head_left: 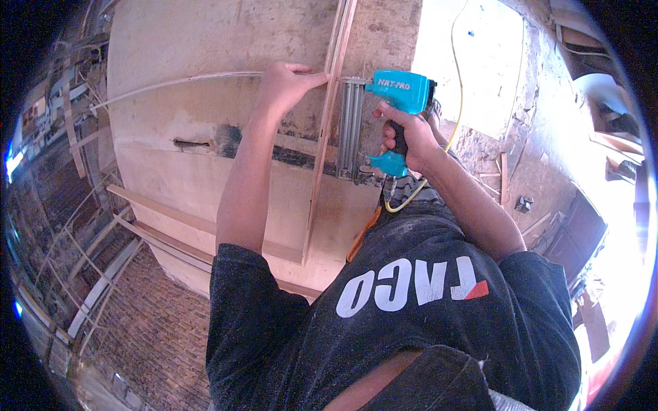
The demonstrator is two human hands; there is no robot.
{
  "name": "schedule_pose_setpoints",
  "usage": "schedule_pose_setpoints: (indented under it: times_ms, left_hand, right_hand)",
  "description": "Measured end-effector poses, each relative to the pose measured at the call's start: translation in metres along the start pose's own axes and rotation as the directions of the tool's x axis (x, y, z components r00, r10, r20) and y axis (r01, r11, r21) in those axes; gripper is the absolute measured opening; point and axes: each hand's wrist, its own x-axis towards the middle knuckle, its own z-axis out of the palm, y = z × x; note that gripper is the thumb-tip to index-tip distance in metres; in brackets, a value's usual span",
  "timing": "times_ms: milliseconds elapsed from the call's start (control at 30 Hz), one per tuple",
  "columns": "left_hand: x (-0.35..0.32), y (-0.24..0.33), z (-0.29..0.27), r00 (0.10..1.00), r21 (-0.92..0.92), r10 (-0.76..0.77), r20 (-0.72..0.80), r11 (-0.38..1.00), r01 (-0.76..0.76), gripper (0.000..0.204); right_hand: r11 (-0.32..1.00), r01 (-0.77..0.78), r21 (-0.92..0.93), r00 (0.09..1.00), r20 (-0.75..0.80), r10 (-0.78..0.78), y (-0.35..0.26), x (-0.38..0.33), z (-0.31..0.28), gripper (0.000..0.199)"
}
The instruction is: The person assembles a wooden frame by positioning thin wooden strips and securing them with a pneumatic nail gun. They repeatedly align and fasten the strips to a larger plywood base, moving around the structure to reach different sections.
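Broad wooden worktop (185, 41), scuffed and stained; dark smudge (229, 139) near middle, slot-like gouge (192, 143) just left of it; long narrow batten (319, 157) running from near side toward far side; thin pale strip (178, 83) reaching across toward batten, left end jutting past worktop's edge; long plank (164, 209) lying slantwise along near side, left end overhanging too; second plank (171, 240) just beside it, nearer edge; from where I stand, can't tell whether planks touch.
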Motion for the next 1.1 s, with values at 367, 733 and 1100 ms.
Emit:
schedule_pose_setpoints:
  times_ms: [367,733,1100]
  left_hand:
    - [0.002,0.01,-0.004,1.0,0.015,-0.003,-0.027,1.0,0.003,0.063]
    - [0.0,0.009,-0.002,0.998,0.001,0.041,-0.046,0.999,-0.041,0.062]
    - [-0.002,0.0,0.009,0.985,0.008,0.092,-0.146,0.996,-0.092,0.058]
  right_hand:
    - [1.0,0.011,0.002,1.0,-0.008,-0.011,-0.004,0.002,0.0,0.03]
    - [0.995,0.004,0.1,0.999,0.045,-0.008,-0.001,0.008,-0.008,0.029]
    - [0.992,-0.041,0.12,0.999,-0.016,0.044,-0.003,0.006,-0.001,0.032]
